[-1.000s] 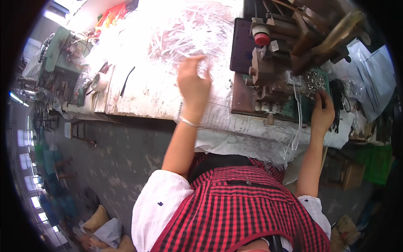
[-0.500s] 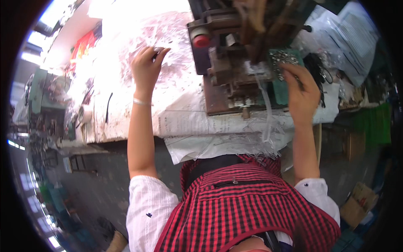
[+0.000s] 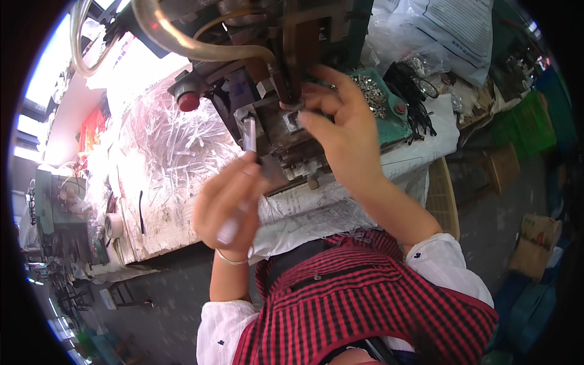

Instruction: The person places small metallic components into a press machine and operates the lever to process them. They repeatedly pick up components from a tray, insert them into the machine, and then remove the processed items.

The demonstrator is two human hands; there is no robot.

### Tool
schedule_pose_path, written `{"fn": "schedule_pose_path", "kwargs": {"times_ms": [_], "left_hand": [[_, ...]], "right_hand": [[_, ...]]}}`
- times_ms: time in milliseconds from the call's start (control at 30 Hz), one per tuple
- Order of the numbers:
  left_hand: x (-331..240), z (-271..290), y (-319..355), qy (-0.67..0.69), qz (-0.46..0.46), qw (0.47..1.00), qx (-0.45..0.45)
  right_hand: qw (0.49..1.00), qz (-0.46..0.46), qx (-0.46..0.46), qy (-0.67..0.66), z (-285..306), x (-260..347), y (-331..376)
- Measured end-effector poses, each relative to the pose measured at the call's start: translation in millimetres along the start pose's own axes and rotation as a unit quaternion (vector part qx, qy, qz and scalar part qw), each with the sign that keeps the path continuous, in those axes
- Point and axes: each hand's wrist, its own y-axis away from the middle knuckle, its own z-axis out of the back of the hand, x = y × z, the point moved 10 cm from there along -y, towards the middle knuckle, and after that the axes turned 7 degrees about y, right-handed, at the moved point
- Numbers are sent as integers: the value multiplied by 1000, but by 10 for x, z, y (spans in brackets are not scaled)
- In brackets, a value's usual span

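My left hand, smeared by motion, is closed around a clear plastic strip. One end of the strip stands up beside the press's front block and the other shows below my fingers. My right hand reaches in at the dark bench press, thumb and fingers curled close to its small metal die. Whatever lies at those fingertips is too small or hidden to name. Just behind this hand is a green tray of small shiny metal parts.
A large pile of clear strips covers the table left of the press, with a red button above it. More strips lie along the front edge. Black cords and white plastic bags sit right. A thick hose crosses overhead.
My left hand has come from over the pile toward the press's front. My right hand has left the metal parts for the die. The strip hanging from the press no longer hangs there.
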Motion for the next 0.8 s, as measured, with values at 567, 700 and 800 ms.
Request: {"fn": "schedule_pose_path", "kwargs": {"times_ms": [567, 700, 800], "left_hand": [[-262, -747, 34, -3, -154, 983, 97], [-240, -714, 45, 2, -89, 989, 114], [-10, -369, 285, -23, 3, 997, 72]], "right_hand": [[879, -8, -75, 471, 1714, -774, 143], [769, 58, -91, 630, 1335, -591, 176], [727, 50, -121, 674, 1298, -650, 89]]}}
